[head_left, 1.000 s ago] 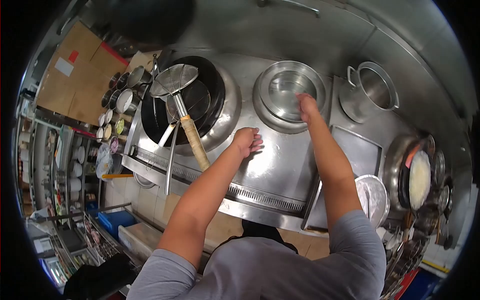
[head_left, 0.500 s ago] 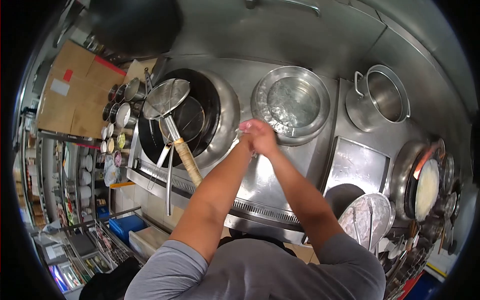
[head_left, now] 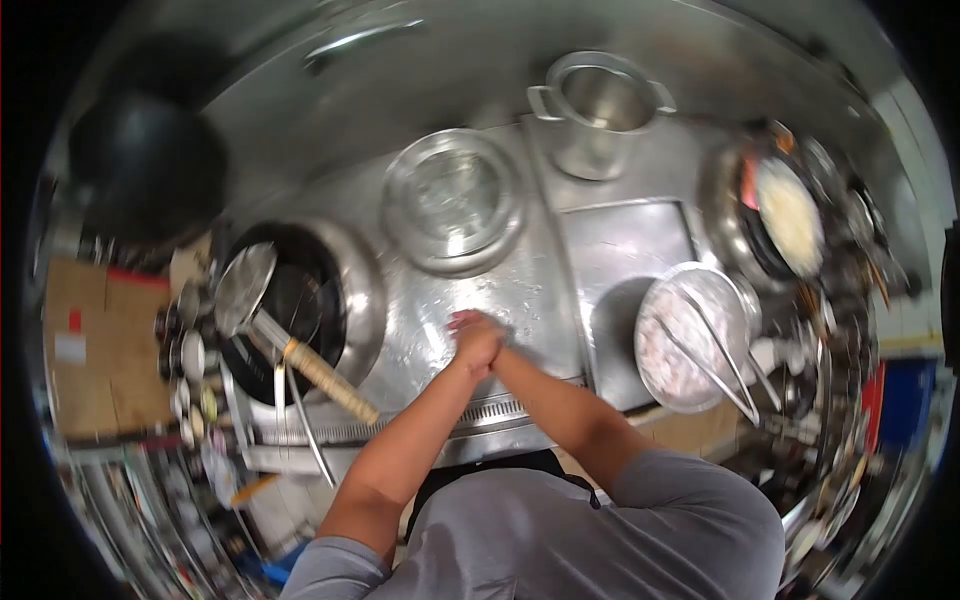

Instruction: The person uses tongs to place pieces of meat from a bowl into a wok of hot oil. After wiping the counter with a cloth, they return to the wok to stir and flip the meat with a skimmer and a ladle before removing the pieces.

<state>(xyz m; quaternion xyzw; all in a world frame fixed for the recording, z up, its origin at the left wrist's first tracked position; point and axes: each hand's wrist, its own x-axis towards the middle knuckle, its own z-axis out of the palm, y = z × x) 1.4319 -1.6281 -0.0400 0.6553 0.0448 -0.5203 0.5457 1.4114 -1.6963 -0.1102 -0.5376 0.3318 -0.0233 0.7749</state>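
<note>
My two hands are pressed together above the steel worktop, in front of the water-filled metal basin (head_left: 455, 205). My right hand (head_left: 484, 340) is wrapped over my left hand (head_left: 464, 350), covering most of it. Some fingertips point up and to the left. Blur and overlap hide my left fingers, and no tool shows in either hand. Wet drops glisten on the steel worktop (head_left: 430, 300) around them. Left of my hands, a mesh strainer (head_left: 246, 288) with a wrapped handle rests across a black wok (head_left: 310, 345).
A tall two-handled pot (head_left: 592, 150) stands at the back. To the right, a bowl of pale, whitish food (head_left: 690, 350) with tongs (head_left: 715, 365) overlaps a shallow steel tray (head_left: 625, 225). Farther right is a pan with pale contents (head_left: 790, 220). A cardboard box (head_left: 110, 375) stands far left.
The view has swung to the right, so the basin, pot and wok appear farther left. My joined hands have drawn back from the basin's edge to over the bare worktop.
</note>
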